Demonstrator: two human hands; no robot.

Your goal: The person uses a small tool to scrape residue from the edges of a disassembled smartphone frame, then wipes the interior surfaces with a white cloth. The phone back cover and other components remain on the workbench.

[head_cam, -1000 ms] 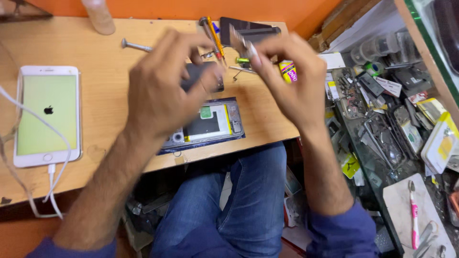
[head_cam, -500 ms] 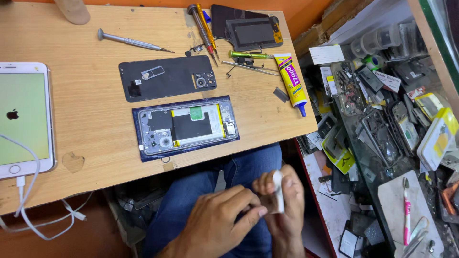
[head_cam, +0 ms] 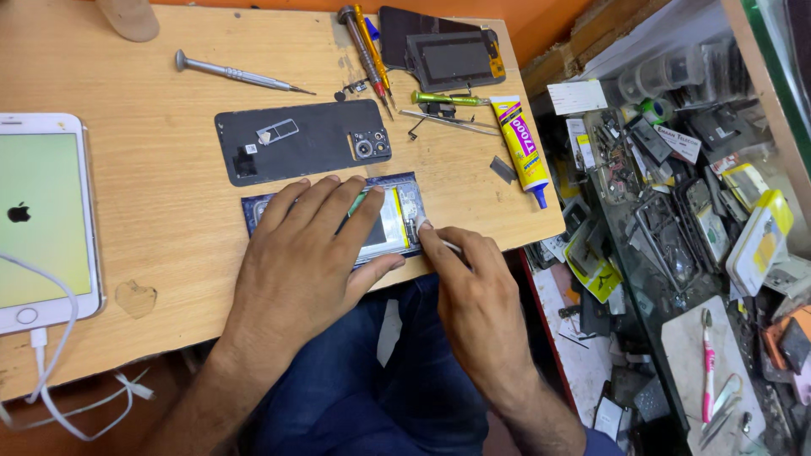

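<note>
An opened phone body (head_cam: 404,205) lies near the front edge of the wooden table (head_cam: 169,219), its insides showing. My left hand (head_cam: 300,253) lies flat over most of it, fingers spread, pressing it down. My right hand (head_cam: 465,279) pinches a small thin white tool, its tip touching the phone's right end near the battery. The black back cover (head_cam: 300,142) of the phone lies just behind, inner side up.
A white phone (head_cam: 42,219) with a lit screen and a plugged white cable (head_cam: 51,380) sits at the left. Screwdrivers (head_cam: 236,74), tweezers (head_cam: 448,120), a glue tube (head_cam: 522,148) and a dark screen module (head_cam: 443,52) lie at the back. A cluttered shelf of parts (head_cam: 676,194) stands to the right.
Both hands came up from my lap back onto the table. The left hand now covers the opened phone, and the right hand has brought the small white tool to its right end.
</note>
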